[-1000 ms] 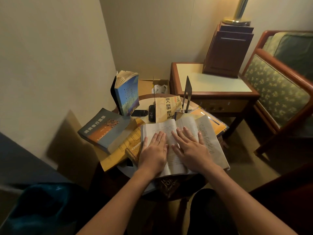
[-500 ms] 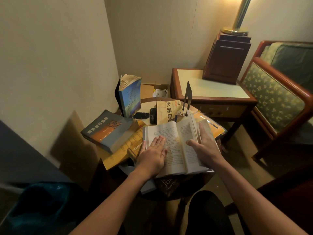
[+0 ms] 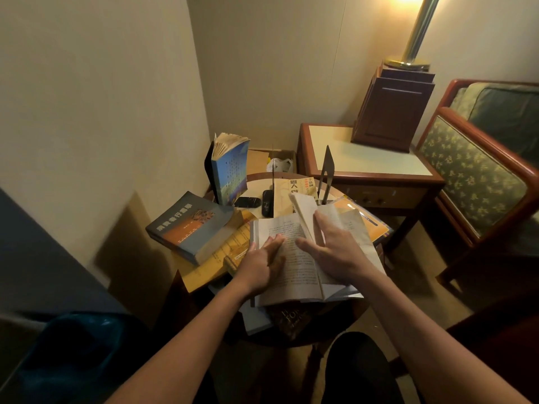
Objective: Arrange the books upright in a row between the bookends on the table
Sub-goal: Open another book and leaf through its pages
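Books, a lot of several, are spread over a round table (image 3: 256, 186); only one is stood upright.

Armchair (image 3: 481, 176): patterned upholstery in a wooden frame, set at the far right.

Side table (image 3: 364, 161): pale top, placed just behind the round table. A dark wooden box (image 3: 393, 112) is borne on it, and a brass lamp pole (image 3: 417, 30) is seen above the box.

Open book (image 3: 285, 272): laid flat at the near edge of the round table, on top of a dark-covered book (image 3: 291, 319). Several leaves are raised on edge at its middle.

Blue-grey book (image 3: 189, 225): laid flat at the left, resting on a yellow paperback (image 3: 204, 275).

Blue book (image 3: 230, 176): stood upright at the far left of the table, leaves fanned at the top.

Right hand (image 3: 335, 252): spread and not clenched. The fingers are laid nearly straight on the right-hand pages and the thumb on the left-hand page, with the raised leaves between thumb and forefinger.

Left hand (image 3: 262, 263): released, fingers straight and together, laid flat on the left-hand page; somewhat blurred.

Yellow-covered book (image 3: 294, 191): partly hidden behind the open book. Whether it is leaned or flat cannot be told.

Metal bookend (image 3: 327, 167): pointed, upright, just right of the yellow-covered book.

Thin plate (image 3: 272, 164): upright, seen edge-on, just left of the same book.
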### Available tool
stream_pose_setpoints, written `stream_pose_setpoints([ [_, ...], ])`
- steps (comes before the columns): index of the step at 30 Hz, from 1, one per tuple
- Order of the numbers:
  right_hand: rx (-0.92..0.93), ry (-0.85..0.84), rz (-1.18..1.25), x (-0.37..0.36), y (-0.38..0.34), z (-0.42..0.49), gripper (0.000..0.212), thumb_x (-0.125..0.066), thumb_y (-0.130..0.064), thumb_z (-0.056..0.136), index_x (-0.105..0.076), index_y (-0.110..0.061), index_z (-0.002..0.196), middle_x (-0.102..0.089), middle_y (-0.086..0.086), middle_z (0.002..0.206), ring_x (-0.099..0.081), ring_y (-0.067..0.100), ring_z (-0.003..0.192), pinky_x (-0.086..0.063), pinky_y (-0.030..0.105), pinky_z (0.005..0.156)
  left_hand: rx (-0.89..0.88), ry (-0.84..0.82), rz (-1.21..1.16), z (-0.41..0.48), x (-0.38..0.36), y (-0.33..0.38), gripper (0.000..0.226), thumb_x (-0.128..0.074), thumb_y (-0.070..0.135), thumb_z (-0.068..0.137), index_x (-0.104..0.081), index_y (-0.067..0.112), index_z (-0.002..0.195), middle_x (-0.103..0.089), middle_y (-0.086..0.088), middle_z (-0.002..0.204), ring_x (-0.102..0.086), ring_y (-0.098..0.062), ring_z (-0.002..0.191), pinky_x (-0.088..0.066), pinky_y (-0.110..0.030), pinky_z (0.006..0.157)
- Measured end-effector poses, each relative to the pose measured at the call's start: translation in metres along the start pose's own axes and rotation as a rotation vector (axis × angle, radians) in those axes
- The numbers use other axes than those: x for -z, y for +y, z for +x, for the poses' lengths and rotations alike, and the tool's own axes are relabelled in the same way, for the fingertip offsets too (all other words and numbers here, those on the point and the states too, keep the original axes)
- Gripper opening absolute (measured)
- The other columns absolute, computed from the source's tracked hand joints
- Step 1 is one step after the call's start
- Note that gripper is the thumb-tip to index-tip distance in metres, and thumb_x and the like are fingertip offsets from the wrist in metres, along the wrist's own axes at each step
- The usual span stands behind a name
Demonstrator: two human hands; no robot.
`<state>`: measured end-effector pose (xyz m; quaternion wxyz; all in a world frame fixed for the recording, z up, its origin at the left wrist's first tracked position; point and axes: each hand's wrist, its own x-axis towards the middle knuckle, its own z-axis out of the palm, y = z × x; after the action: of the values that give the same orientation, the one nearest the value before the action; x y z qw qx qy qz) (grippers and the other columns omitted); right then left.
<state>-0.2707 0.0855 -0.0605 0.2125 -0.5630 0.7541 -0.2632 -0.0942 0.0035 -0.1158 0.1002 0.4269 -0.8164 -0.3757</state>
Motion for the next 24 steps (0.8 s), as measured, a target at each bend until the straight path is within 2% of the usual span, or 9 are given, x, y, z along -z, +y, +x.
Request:
stream_pose_setpoints([
  [4,-0.020,-0.052,-0.086,-0.009,-0.004,0.005,0.109,-0.039,-0.088,0.079,-0.003,-0.024,0.160,-0.018,-0.001,0.167,-0.028,0.027,0.148,-0.020,0.062,0.119,0.071,0.048,-0.248,0.003,0.000,-0.003,0.044,-0.037,0.028,0.107,-0.039,0.044,0.149,-0.037,-0.002,0.157,-0.029,-0.032,0.145,-0.032,-0.054,0.116],
  [6,-0.020,-0.100,-0.193,-0.017,-0.002,0.004,0.110,-0.033,-0.088,0.079,0.001,-0.023,0.161,-0.015,0.000,0.167,-0.018,0.026,0.152,0.000,0.063,0.121,0.110,0.087,-0.403,0.003,0.000,0.000,0.042,-0.038,0.028,0.107,-0.044,0.036,0.147,-0.043,0.000,0.153,-0.038,-0.024,0.140,-0.036,-0.048,0.115],
  [8,-0.030,-0.146,-0.300,-0.028,0.004,0.003,0.107,-0.029,-0.087,0.082,0.004,-0.022,0.161,-0.009,-0.001,0.168,-0.008,0.024,0.155,0.011,0.062,0.119,0.162,0.132,-0.524,0.002,0.001,0.002,0.039,-0.040,0.032,0.106,-0.050,0.030,0.144,-0.051,0.004,0.146,-0.047,-0.019,0.132,-0.040,-0.045,0.112],
  [13,-0.043,-0.174,-0.342,-0.039,0.013,0.002,0.083,-0.003,-0.075,0.091,0.011,-0.029,0.159,0.002,-0.003,0.169,0.010,0.021,0.154,0.016,0.061,0.118,0.234,0.252,-0.744,-0.001,0.006,-0.002,0.030,-0.048,0.040,0.103,-0.067,0.028,0.122,-0.067,0.008,0.119,-0.060,-0.013,0.113,-0.049,-0.040,0.103],
  [16,-0.022,-0.175,-0.382,-0.040,0.020,0.003,0.069,-0.001,-0.066,0.098,0.011,-0.035,0.158,0.003,-0.002,0.169,0.013,0.020,0.154,0.016,0.061,0.118,0.252,0.291,-0.817,-0.002,0.007,-0.002,0.029,-0.057,0.038,0.099,-0.066,0.024,0.123,-0.068,0.003,0.121,-0.062,-0.015,0.111,-0.052,-0.040,0.100],
  [19,0.008,-0.167,-0.468,-0.042,0.027,0.005,0.067,-0.004,-0.067,0.097,0.009,-0.040,0.157,0.003,-0.001,0.169,0.015,0.019,0.153,0.016,0.060,0.119,0.238,0.372,-0.653,-0.007,0.001,0.006,0.051,-0.063,0.035,0.096,-0.051,0.020,0.143,-0.058,0.002,0.139,-0.058,-0.018,0.122,-0.052,-0.037,0.099],
  [21,0.022,-0.152,-0.489,-0.044,0.030,0.006,0.069,-0.005,-0.070,0.095,0.008,-0.042,0.157,0.001,0.000,0.169,0.015,0.019,0.153,0.016,0.059,0.119,0.116,0.402,-0.366,-0.012,-0.005,0.009,0.066,-0.062,0.038,0.096,-0.034,0.024,0.154,-0.051,0.001,0.146,-0.053,-0.020,0.129,-0.052,-0.042,0.100],
  [22,0.027,-0.144,-0.490,-0.045,0.032,0.007,0.070,-0.005,-0.071,0.095,0.007,-0.042,0.157,0.000,0.001,0.169,0.015,0.018,0.153,0.016,0.059,0.119,0.012,0.400,-0.205,-0.013,-0.009,0.012,0.067,-0.059,0.039,0.097,-0.030,0.025,0.156,-0.047,0.001,0.150,-0.047,-0.019,0.135,-0.048,-0.046,0.106],
  [24,0.039,-0.137,-0.499,-0.046,0.034,0.009,0.069,-0.006,-0.069,0.096,0.005,-0.041,0.158,0.000,0.000,0.169,0.015,0.018,0.153,0.015,0.058,0.119,-0.185,0.326,0.069,-0.011,-0.018,0.013,0.060,-0.048,0.038,0.102,-0.028,0.022,0.156,-0.033,0.001,0.160,-0.025,-0.013,0.147,-0.027,-0.050,0.121],
])
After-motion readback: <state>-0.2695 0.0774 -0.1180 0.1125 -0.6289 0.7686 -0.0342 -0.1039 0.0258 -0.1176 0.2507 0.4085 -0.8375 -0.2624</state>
